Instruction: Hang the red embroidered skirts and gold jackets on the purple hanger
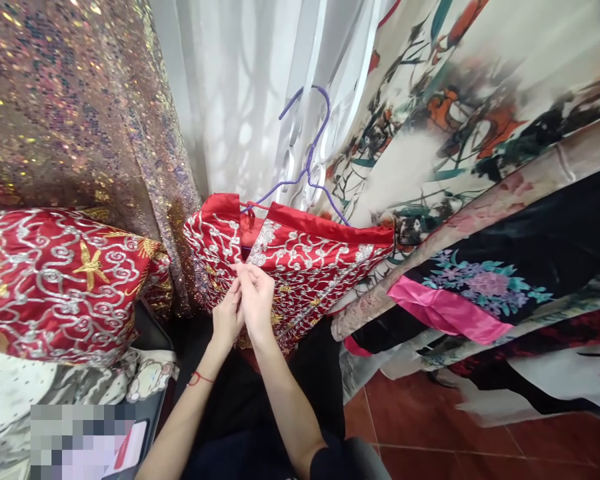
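Person close in among clothes, both hands brought together low at the front of a red garment (325, 260) worked all over in silver scrolls, with touches of gold and a plain red band along its top edge. The garment is straight ahead, mid-view, its lower part down against the person's dark clothing. A purple hanger (309, 167) rises from it, hook up by a white openwork frame (305, 40), lower arms passing behind the red band. The band is parted by a narrow gap, a thin red cord across its top. Right hand (259, 293) just at the foot of this gap: thumb and fingertips pressed together in a fine pinch; whether cloth is caught between them, I cannot tell. Left hand (227, 318) just below and beside it, fingers curled in against the right; its grip is partly covered, so cannot tell what it closes on. Red cord bracelet (199, 379) at the left wrist. To the left, a sequined drape (80, 107) and a second red embroidered cloth (60, 287) bearing a gold star. To the right, a floral-printed cloth (460, 127), then a black piece (580, 227) with bright pink trim (445, 310), above reddish floor tiles (410, 427).
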`<control>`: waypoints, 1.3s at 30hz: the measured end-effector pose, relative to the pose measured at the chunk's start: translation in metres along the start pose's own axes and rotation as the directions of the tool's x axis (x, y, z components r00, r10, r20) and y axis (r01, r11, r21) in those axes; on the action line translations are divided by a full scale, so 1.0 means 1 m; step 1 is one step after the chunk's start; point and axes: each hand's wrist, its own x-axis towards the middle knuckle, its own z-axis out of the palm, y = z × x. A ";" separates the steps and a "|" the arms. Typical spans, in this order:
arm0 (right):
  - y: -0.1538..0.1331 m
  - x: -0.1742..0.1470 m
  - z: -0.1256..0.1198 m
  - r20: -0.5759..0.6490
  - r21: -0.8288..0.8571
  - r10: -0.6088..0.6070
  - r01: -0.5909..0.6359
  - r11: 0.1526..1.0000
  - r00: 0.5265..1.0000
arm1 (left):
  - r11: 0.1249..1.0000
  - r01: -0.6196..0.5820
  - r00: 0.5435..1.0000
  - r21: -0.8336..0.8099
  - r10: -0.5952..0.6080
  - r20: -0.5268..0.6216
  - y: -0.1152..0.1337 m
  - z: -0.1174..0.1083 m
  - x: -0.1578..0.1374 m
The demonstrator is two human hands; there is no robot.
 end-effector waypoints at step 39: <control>-0.189 0.051 -0.183 0.083 -0.963 -0.501 -0.060 -0.262 0.861 | 0.995 0.011 0.959 -0.099 -0.038 -0.281 0.078 -0.130 0.162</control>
